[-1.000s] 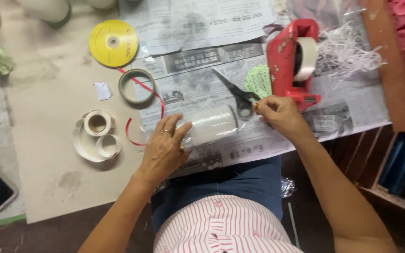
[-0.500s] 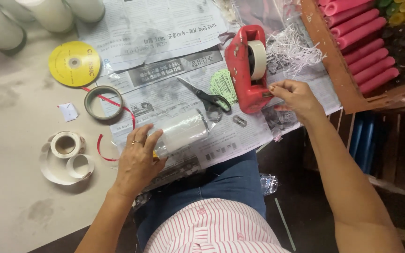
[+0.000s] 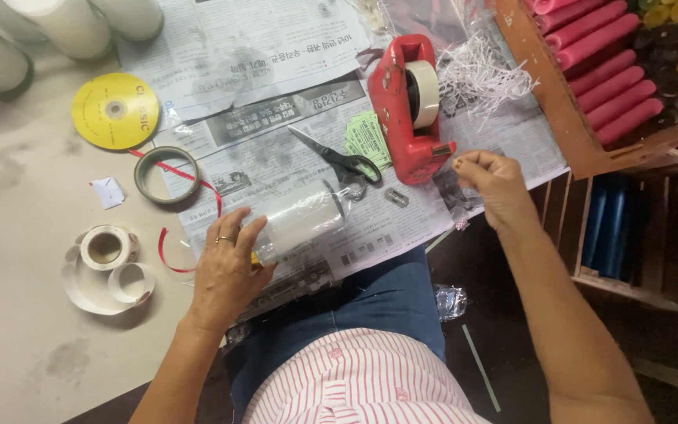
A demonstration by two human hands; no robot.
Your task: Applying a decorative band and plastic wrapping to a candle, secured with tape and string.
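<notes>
A white cylinder wrapped in clear film (image 3: 301,218) lies on its side on the newspaper (image 3: 260,47). My left hand (image 3: 225,267) rests on its left end, holding it down. My right hand (image 3: 490,182) hovers just right of the red tape dispenser (image 3: 408,110), fingers pinched together near the dispenser's cutting edge; whether a strip of tape is between them cannot be told. Black-handled scissors (image 3: 339,159) lie between the cylinder and the dispenser, beside a small stack of green slips (image 3: 366,137).
A yellow disc (image 3: 115,110), a grey tape ring (image 3: 166,174) with red ribbon, and white label rolls (image 3: 107,259) lie on the left. White cylinders (image 3: 56,27) stand at the back. A wooden tray (image 3: 551,118) of pink rolls sits right, shredded white paper (image 3: 484,74) beside it.
My right hand moved from the cylinder's right end over to the tape dispenser and has now drawn slightly back from it. My left hand has stayed on the cylinder.
</notes>
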